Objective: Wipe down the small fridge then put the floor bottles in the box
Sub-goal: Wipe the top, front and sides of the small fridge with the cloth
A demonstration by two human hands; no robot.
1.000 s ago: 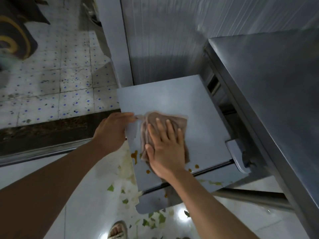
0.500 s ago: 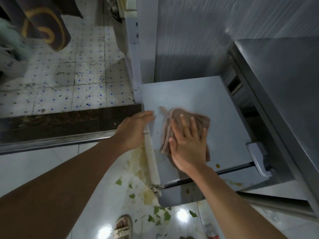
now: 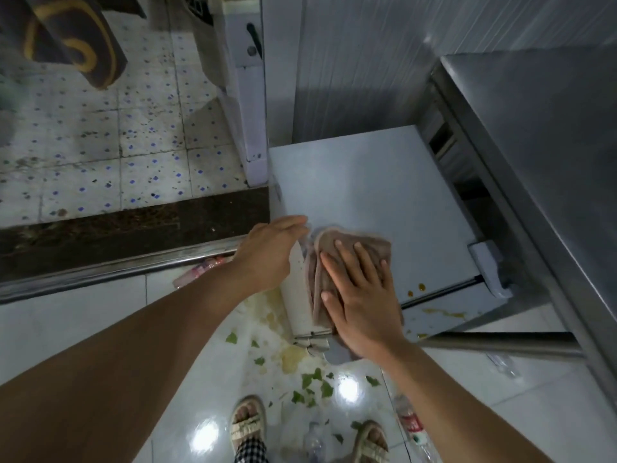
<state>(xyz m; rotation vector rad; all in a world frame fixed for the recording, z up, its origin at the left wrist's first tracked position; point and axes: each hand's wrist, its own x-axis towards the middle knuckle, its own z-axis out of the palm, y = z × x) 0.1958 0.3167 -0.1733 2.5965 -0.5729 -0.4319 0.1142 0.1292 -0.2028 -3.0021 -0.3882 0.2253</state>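
Since half a second ago the right hand (image 3: 359,295) and its cloth (image 3: 337,259) have slid toward the near left corner of the small fridge (image 3: 377,195), and more of the floor has come into sight. At the bottom of the frame two sandalled feet (image 3: 248,426) stand on glossy white tiles among green leaf scraps (image 3: 314,385) and a yellowish spill. A clear plastic bottle (image 3: 412,421) with a red label lies at lower right, and another bottle (image 3: 200,270) lies by the metal threshold at mid-left. Above the feet, the right hand lies flat with fingers spread, pressing the brown cloth onto the fridge top. The left hand (image 3: 270,255) rests on the fridge's left edge, fingers extended. Orange drips mark the fridge's front edge. A steel counter (image 3: 541,162) fills the right side.
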